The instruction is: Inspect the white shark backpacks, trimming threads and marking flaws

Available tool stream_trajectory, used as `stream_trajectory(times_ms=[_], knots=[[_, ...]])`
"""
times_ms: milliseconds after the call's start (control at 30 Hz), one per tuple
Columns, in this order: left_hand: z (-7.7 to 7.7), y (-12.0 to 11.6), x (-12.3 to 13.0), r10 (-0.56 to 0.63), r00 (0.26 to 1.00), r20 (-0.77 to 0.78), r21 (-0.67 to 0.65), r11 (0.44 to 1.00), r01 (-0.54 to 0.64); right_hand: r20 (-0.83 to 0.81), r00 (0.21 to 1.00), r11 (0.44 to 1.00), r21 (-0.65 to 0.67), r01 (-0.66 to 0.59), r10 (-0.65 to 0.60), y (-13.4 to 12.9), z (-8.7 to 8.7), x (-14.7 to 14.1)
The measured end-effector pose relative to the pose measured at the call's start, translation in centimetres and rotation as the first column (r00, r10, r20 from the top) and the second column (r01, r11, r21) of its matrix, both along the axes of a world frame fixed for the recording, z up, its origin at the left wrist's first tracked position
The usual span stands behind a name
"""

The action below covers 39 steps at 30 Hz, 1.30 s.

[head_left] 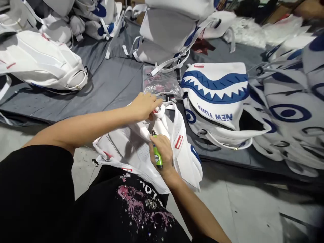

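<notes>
A white backpack (pixel 136 145) with red label tags leans against my body at the edge of the grey-covered table. My left hand (pixel 144 107) is closed on the backpack's top, near the strap loop, with its fingertips partly hidden by the fabric. In my right hand (pixel 164 153) is a green pen-shaped tool (pixel 157 156) with black ends; its exact kind is unclear. The tool's dark tip points up toward the strap, just below my left fingers. Whether it touches the fabric I cannot tell.
To the right lies a white backpack (pixel 215 91) with blue shark teeth and "NEW YORK" lettering. More backpacks (pixel 288 111) are stacked beyond it. A clear plastic bag (pixel 162 82) lies ahead, before another backpack pile (pixel 164 33). One more backpack (pixel 45 62) rests at left.
</notes>
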<state>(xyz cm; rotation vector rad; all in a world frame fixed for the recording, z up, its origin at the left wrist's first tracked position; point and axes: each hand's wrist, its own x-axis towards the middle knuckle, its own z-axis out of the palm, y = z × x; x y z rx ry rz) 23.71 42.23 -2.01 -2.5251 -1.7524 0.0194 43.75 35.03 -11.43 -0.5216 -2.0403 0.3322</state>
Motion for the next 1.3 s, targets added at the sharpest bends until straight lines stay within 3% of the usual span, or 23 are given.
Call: stream_trajectory(times_ms=[133,267,367,500,600,700,933,1133,1300], knots=[[-1.5,0.1,-0.3,-0.153,0.988,-0.032,0.008,0.988,0.153,0.108,0.992,0.997,-0.034,-0.064,0.067,0.7,-0.5,0.7],[-1.9,-0.2,0.2,-0.114,0.987,-0.117,0.009,0.993,0.116,0.024,0.998,0.995,-0.079,-0.062,0.064,1.9,-0.5,0.9],[-2.6,0.4,1.0,-0.056,0.988,-0.144,-0.043,0.998,0.05,0.008,0.999,0.969,-0.243,-0.03,0.032,2.6,-0.9,0.9],[-3.1,0.9,1.3,-0.039,0.995,-0.091,-0.075,0.997,0.033,0.007,0.999,0.875,-0.483,0.038,-0.04,3.5,-1.4,1.1],[-3.2,0.9,1.4,-0.048,0.997,-0.065,-0.091,0.995,0.042,0.048,0.997,0.907,-0.415,0.07,-0.055,4.3,-0.7,1.5],[-3.7,1.3,1.4,-0.075,0.996,-0.046,-0.086,0.994,0.071,0.078,0.997,0.944,-0.33,0.024,0.002,5.1,0.1,1.9],[-5.7,2.4,1.4,-0.057,0.998,0.022,-0.091,0.994,0.059,0.194,0.979,0.917,-0.398,0.024,0.059,6.4,0.8,2.1],[-4.9,1.8,1.6,-0.058,0.997,-0.053,-0.072,0.996,0.054,0.216,0.97,0.842,-0.539,0.026,0.109,6.8,2.0,2.3],[-3.5,1.4,1.9,0.027,0.998,-0.053,-0.127,0.991,-0.034,0.304,0.932,0.796,-0.604,0.028,0.198,8.6,3.3,1.5]])
